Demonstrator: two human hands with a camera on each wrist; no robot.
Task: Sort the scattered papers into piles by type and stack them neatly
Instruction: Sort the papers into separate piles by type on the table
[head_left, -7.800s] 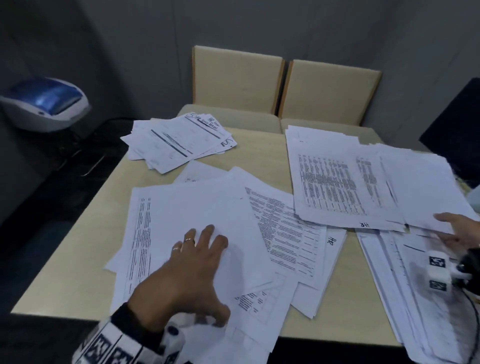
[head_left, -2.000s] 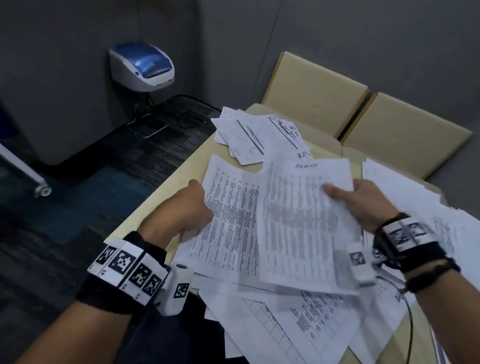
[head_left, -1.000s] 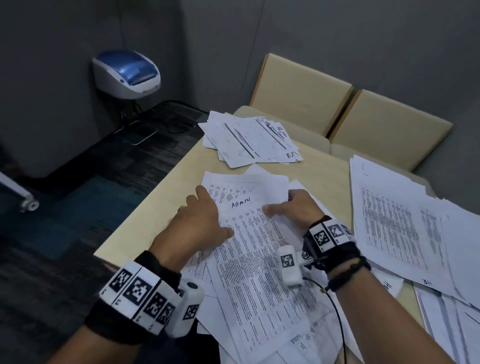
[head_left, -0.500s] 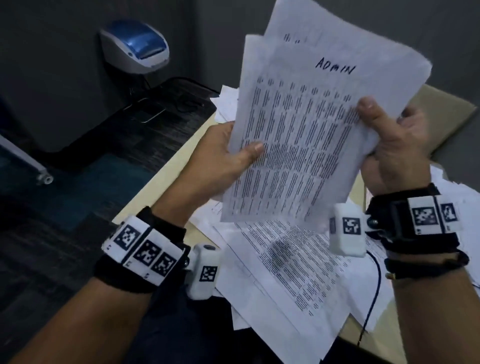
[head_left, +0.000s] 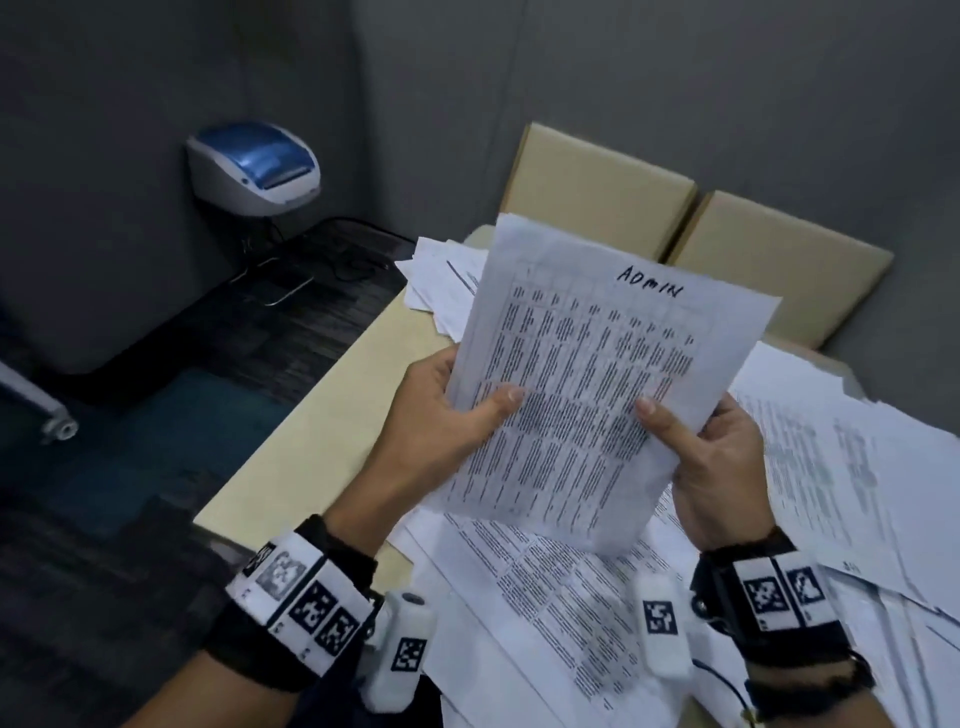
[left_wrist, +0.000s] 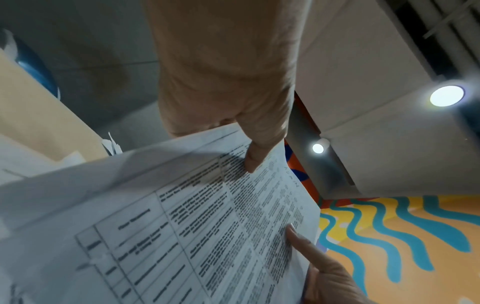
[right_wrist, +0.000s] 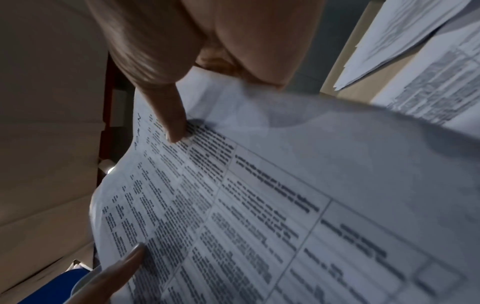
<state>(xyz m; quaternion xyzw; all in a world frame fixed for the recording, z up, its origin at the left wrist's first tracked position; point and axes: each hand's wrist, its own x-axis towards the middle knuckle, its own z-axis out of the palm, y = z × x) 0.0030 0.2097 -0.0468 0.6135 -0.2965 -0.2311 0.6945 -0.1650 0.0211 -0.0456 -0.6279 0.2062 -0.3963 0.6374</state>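
1. Your left hand (head_left: 441, 415) and right hand (head_left: 711, 462) both hold the small sheaf of white printed sheets marked "ADMIN" in handwriting (head_left: 597, 384). Each grip is clamped on it, thumb on the printed face and fingers behind. The sheaf is lifted clear of the pale wooden desk (head_left: 311, 431), tilted toward you.

2. It hangs above the loose white printed papers (head_left: 545, 613) lying in disorder at the near edge. A rough pile of white papers (head_left: 436, 286) lies at the far left of the desk, and a wide spread of printed white sheets (head_left: 841, 467) covers the right side.

3. The sheaf's edges are not flush; a back sheet pokes out at the upper left. If you loosen either thumb while squaring it, I judge a sheet could slide out and drop into the unsorted litter below.

4. Both thumbs pinch low on the sheaf, so the unsupported top may flop or crease if you swing it quickly.

5. The near papers overhang the desk edge toward you. A brush from your wrist bands (head_left: 301, 603) could push them to the floor.

6. The markings on the other heaps are too blurred to read, so check the label before you set this sheaf down; a wrong pile means sorting again.
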